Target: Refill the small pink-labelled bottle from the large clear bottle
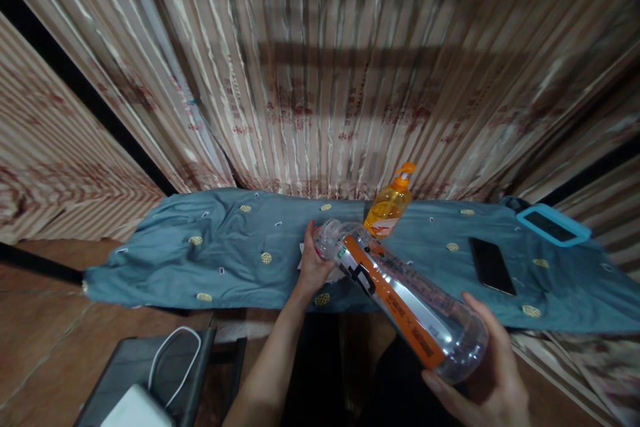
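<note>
A large clear plastic bottle (395,300) with an orange and silver label lies tilted across the front of the cloth-covered surface, between my two hands. My left hand (315,263) is closed round its narrow upper end, where clear plastic and a bit of pink show; the exact shape there is blurred. Around the wide base, my right hand (493,373) grips with thumb and fingers on opposite sides. Something white, like paper (333,273), shows partly under the left hand and bottle. Just behind the bottle stands an orange pump bottle (389,207) of yellow-orange liquid.
A blue-green patterned cloth (240,240) covers the narrow surface. To the right lie a black phone (493,265) and a light-blue-framed device (553,224). A dark stool (135,353) at lower left bears a white box (137,407) and cable. Curtains (320,80) hang behind.
</note>
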A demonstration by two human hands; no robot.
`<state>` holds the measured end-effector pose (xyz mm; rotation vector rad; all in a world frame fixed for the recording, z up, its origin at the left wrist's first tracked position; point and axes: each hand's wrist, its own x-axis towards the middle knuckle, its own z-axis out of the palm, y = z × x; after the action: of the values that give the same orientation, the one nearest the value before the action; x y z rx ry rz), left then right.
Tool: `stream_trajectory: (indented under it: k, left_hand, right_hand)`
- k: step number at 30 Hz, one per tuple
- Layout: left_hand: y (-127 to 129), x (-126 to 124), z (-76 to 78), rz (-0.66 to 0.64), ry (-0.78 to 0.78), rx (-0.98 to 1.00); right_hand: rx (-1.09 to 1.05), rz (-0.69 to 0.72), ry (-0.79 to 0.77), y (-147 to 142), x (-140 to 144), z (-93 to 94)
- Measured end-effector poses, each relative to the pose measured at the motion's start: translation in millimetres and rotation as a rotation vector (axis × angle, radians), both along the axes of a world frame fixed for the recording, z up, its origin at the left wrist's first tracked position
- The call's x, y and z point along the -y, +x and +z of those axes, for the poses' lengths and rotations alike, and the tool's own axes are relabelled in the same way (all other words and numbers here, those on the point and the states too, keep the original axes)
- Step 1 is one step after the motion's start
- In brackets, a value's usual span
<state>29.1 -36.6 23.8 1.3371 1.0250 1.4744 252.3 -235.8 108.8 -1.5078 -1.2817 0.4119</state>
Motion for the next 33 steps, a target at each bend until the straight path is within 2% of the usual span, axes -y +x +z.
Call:
stream_trajectory:
  k: [3,6,14,22,28,31,33]
  left_hand:
    - [1,-1,-0.1,0.014,-0.009,-0.007]
    - [2,-1,-1.4,0.017,-0.008,-0.010]
    - [4,-2,-2.0,0.002,0.014,0.029]
    - [4,-3,-5.8,0.005,0.015,0.026]
    - [4,-3,-7.4,0.010,0.025,0.035]
    - [4,-3,-7.5,0.008,0.025,0.038]
    - [4,-3,-7.1,0.005,0.026,0.043]
  right_hand:
    - [0.129,0.072,0.053,8,-1,-1.1]
    - [0.183,0.070,0.069,12,-2,-0.4]
    - [0.018,-0.058,0.010,-13,0,12.3]
    - [0.099,0.060,0.021,9,2,-4.1]
    - [-0.009,-0.032,-0.018,-3,2,4.0]
    - [0.118,0.051,0.033,0,1,3.8]
    - [0.115,0.060,0.044,1,1,4.2]
